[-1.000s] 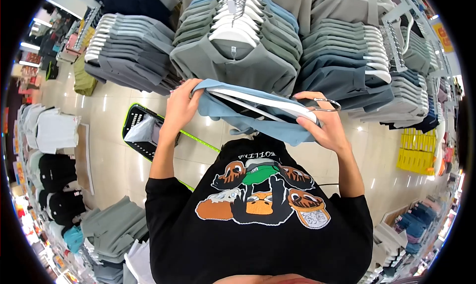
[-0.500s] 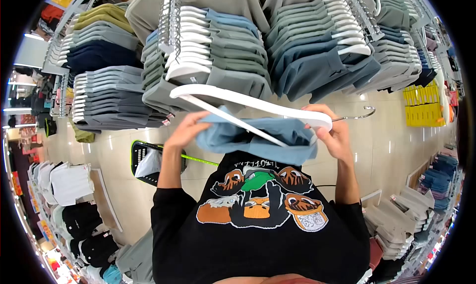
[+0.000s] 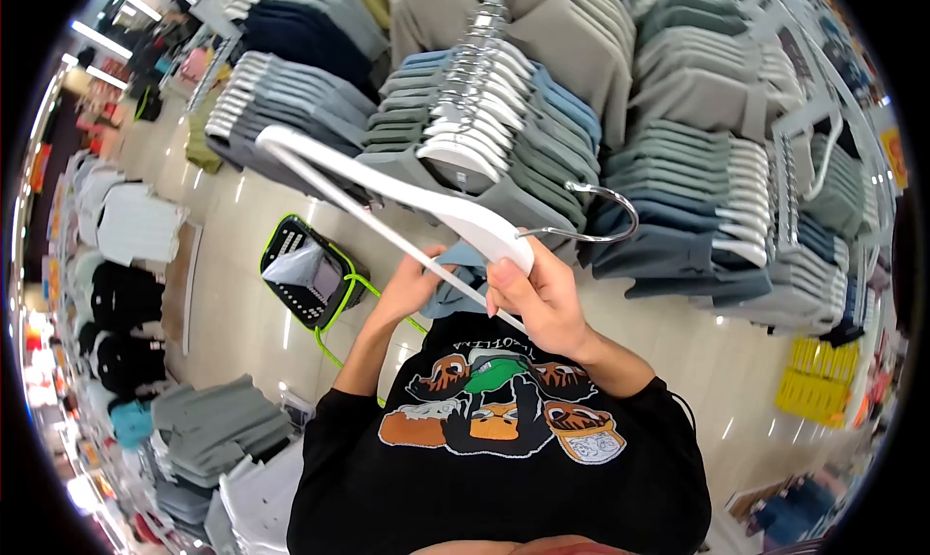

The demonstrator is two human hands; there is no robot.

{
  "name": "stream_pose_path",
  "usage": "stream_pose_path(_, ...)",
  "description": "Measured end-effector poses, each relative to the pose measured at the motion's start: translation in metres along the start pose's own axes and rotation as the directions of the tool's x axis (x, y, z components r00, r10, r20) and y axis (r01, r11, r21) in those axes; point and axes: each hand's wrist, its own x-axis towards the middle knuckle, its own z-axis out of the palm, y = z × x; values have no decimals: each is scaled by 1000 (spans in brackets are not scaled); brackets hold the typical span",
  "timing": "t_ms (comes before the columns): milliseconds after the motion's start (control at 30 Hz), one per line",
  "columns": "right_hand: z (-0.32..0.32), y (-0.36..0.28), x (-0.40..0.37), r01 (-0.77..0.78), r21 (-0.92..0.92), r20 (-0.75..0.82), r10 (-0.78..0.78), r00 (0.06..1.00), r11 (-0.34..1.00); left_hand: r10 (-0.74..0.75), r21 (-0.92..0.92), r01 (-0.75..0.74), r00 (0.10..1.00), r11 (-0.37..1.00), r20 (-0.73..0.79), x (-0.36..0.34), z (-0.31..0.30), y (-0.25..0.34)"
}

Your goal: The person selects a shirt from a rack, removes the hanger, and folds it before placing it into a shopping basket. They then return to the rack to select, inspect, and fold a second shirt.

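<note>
A white hanger (image 3: 387,181) with a metal hook is held tilted in front of my chest. My right hand (image 3: 542,298) is closed around its shoulder near the hook. Behind the hanger, lower down, is a blue-grey garment (image 3: 457,282), bunched up. The fingers of my left hand (image 3: 412,286) are closed on the garment's left edge. Part of the garment is hidden behind the hanger and my right hand.
Racks of hanging shirts (image 3: 557,129) stand close ahead, with more shirts (image 3: 678,197) to the right. A black basket with green trim (image 3: 315,308) sits on the floor at left. Folded white clothes (image 3: 140,221) lie far left; a yellow crate (image 3: 816,381) is at right.
The view has turned to the right. The hanger is more steeply tilted, its hook now nearer the middle. My hands are closer together and the garment is more bunched and lower.
</note>
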Motion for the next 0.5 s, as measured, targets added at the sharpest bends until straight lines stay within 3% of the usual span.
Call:
stream_pose_path(67, 8, -6, 17, -35, 79, 36, 32, 999, 996, 59, 91, -49, 992, 995, -113, -7, -18, 0)
stream_pose_path(133, 9, -3, 34, -45, 223, 61, 33, 998, 974, 21, 24, -16, 974, 1000, -225, -12, -27, 3)
stream_pose_path(233, 17, -18, 65, -5, 256, 103, -22, 994, 967, -26, 15, 31, 963, 999, -269, -12, -48, 6)
stream_pose_path(333, 24, -31, 99, 1, 214, 99, -22, 995, 977, 13, 19, -9, 972, 1000, -233, -2, -73, 14)
stream_pose_path(400, 31, -37, 122, 69, 70, 77, -74, 994, 995, 31, 21, -28, 982, 999, -188, 11, -92, 21)
stream_pose_path(500, 38, -35, 158, 104, 66, 47, -108, 993, 992, 67, 5, -67, 997, 998, -40, 40, -116, 26)
